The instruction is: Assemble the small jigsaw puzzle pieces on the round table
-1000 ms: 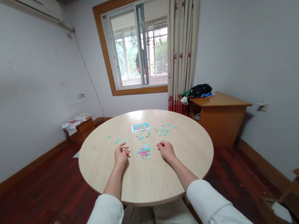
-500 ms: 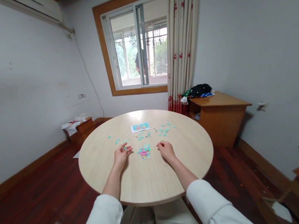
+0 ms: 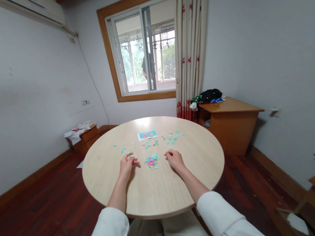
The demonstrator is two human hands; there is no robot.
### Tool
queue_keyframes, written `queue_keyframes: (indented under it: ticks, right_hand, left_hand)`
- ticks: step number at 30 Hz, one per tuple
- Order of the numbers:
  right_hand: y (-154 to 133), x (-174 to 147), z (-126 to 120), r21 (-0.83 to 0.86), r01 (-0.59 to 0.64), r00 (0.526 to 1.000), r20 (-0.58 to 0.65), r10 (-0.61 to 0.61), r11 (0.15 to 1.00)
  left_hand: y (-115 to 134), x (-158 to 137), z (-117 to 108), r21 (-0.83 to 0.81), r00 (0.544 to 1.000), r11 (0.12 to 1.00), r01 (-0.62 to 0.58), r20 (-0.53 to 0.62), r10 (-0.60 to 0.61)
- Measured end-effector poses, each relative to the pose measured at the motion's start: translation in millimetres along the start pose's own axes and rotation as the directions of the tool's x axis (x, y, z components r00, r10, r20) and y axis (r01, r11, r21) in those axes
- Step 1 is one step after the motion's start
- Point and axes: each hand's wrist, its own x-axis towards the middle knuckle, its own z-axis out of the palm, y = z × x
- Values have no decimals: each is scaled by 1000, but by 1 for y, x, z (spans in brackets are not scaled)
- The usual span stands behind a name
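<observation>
A partly joined jigsaw puzzle with a pink figure lies on the round table between my hands. My left hand is just left of it, thumb and index finger drawn together at a small teal puzzle piece. On the other side, my right hand rests with its fingers curled in; anything inside them is too small to make out. Loose teal puzzle pieces are scattered beyond my hands. Behind them lies a picture sheet in blue with pink and yellow figures.
The pale round table reaches close to my lap. A wooden desk with a dark cloth bundle stands at the right. At the left is a low cabinet with papers. A person is partly visible through the window.
The fingers of my left hand have drawn closer together at the small piece. My right hand stays curled in nearly the same place. The view has shifted slightly.
</observation>
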Motion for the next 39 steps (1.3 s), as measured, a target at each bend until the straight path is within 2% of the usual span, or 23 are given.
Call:
queue_keyframes:
  ticks: [8,12,16,20,23,25,29,34,39]
  right_hand:
    - [10,4,5,136,-1,1000,-22,4,991]
    - [8,3,5,134,-10,1000,-24,13,991]
    - [0,-3,3,75,21,999,-29,-19,997]
    - [-10,-11,1,-45,97,995,-8,-98,994]
    - [-18,-18,3,-106,141,990,0,-142,984]
    - [-23,-23,6,-121,170,985,7,-170,978]
    - [-31,-33,16,-121,292,956,56,-287,949]
    - [-37,-41,21,-136,464,883,153,-444,876]
    - [-36,-40,19,-58,523,843,177,-507,850]
  left_hand:
    - [-1,-4,3,58,999,998,-38,22,37]
    - [-2,-7,7,122,998,991,-57,21,55]
    - [-5,-8,10,231,992,966,-118,-6,123]
    - [-7,-11,11,454,968,862,-224,2,250]
    - [-3,-17,14,570,929,754,-328,49,367]
    - [1,-23,18,620,912,697,-361,79,402]
    - [3,-33,28,651,905,653,-388,133,404]
    - [2,-46,39,663,890,602,-444,251,381]
    - [2,-54,45,697,869,524,-490,342,357]
